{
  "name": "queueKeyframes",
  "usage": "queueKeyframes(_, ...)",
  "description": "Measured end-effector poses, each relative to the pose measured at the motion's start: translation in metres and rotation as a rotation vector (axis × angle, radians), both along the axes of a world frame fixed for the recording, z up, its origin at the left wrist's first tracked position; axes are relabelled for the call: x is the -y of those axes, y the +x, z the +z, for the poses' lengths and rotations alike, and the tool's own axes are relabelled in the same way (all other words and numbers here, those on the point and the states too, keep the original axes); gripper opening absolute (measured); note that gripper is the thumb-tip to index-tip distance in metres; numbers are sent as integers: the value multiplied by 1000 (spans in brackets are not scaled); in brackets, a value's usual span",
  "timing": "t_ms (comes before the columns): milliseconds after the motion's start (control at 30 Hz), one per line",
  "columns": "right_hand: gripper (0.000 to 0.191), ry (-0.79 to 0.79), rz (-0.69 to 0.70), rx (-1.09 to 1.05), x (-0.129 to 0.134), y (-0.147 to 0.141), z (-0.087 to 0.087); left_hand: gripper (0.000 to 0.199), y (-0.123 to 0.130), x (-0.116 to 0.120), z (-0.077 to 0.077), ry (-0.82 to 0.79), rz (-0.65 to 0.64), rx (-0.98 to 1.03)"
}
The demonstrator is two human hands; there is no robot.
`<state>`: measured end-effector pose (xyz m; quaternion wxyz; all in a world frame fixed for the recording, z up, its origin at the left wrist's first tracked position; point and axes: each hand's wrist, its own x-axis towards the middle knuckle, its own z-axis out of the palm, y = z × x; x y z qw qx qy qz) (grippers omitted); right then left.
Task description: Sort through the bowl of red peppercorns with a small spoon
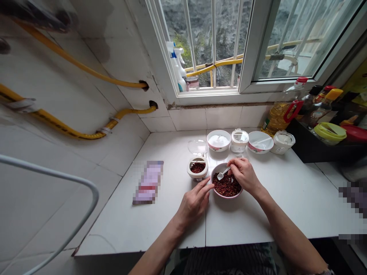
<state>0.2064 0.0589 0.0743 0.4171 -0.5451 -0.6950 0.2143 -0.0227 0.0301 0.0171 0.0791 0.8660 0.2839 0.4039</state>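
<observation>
A white bowl point(227, 197) with a pinkish rim holds dark red, dried peppercorn-like spice point(228, 187). My right hand point(243, 172) pinches a small white spoon point(220, 176), its scoop over the spice inside the bowl. On the bowl's left side lies my left hand point(195, 198), fingers stretched out, fingertips at the rim and near a small seasoning jar point(197, 175). That jar has its clear lid point(197, 146) flipped up and contains the same dark red spice.
Behind stand a bowl of white powder point(218, 141), a lidded jar point(239, 140), another bowl point(260, 143) with a white spoon, and a second lidded jar point(282, 142). An oil bottle point(282, 109) and several bottles fill the right corner. A purple packet point(148, 182) lies left.
</observation>
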Motion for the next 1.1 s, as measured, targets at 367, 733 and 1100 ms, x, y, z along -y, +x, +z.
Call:
queueKeyframes(367, 15, -289, 32, -401, 2, 0, 5, 38, 1, 0, 0, 1, 9, -5)
queueKeyframes(733, 19, -307, 2, -532, 0, 0, 8, 38, 0, 0, 0, -4, 4, 3)
queueKeyframes(1100, 18, 98, 119, -234, 11, -39, 18, 39, 0, 0, 0, -1, 3, 1)
